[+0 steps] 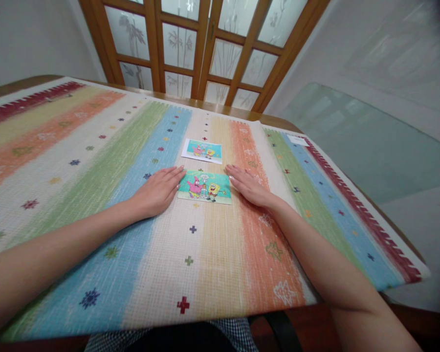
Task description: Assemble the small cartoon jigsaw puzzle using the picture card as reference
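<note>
A cartoon picture card (204,187) lies flat on the striped mat (95,161), a little ahead of me. My left hand (159,189) rests palm down on the mat, fingers stretched out, its fingertips touching the card's left edge. My right hand (248,186) lies flat in the same way against the card's right edge. Neither hand holds anything. A second, white-bordered card with a similar cartoon picture (202,150) lies just beyond the first.
The mat covers a wooden table (220,105). A small white label (297,140) sits at the mat's far right corner. Behind the table stands a wooden door with frosted glass panes (201,44). A glass surface (370,142) lies to the right.
</note>
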The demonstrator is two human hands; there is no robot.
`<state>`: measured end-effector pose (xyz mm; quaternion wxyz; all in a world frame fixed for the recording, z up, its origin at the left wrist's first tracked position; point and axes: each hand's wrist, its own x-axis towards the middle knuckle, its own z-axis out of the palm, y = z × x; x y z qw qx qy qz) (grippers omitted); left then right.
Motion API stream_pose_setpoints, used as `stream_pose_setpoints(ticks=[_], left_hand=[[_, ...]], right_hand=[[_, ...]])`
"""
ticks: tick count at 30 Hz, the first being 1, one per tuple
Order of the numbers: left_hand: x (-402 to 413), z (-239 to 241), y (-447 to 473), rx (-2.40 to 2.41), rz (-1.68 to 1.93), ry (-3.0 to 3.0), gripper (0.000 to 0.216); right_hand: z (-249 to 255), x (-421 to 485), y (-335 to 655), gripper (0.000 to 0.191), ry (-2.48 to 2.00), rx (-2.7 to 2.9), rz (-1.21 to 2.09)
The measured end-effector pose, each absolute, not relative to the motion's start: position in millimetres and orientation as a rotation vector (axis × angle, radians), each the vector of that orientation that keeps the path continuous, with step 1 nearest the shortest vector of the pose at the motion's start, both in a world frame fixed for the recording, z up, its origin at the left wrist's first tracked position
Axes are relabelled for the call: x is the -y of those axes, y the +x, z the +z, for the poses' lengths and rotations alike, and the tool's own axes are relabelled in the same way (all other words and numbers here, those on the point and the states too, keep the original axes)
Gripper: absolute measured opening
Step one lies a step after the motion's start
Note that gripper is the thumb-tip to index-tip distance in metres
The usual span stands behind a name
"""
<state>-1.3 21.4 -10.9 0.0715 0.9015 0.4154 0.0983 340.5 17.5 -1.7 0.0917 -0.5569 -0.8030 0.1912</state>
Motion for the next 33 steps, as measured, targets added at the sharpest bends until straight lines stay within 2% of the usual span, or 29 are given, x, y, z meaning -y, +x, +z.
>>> stream_pose_setpoints(ticks=[33], left_hand=[[-21.7,-9.6,0.3,-1.273,0.256,2.729,0.057]], right_hand=[[-8.8,-15.4,338.5,0.067,-1.652,2.461,0.372]])
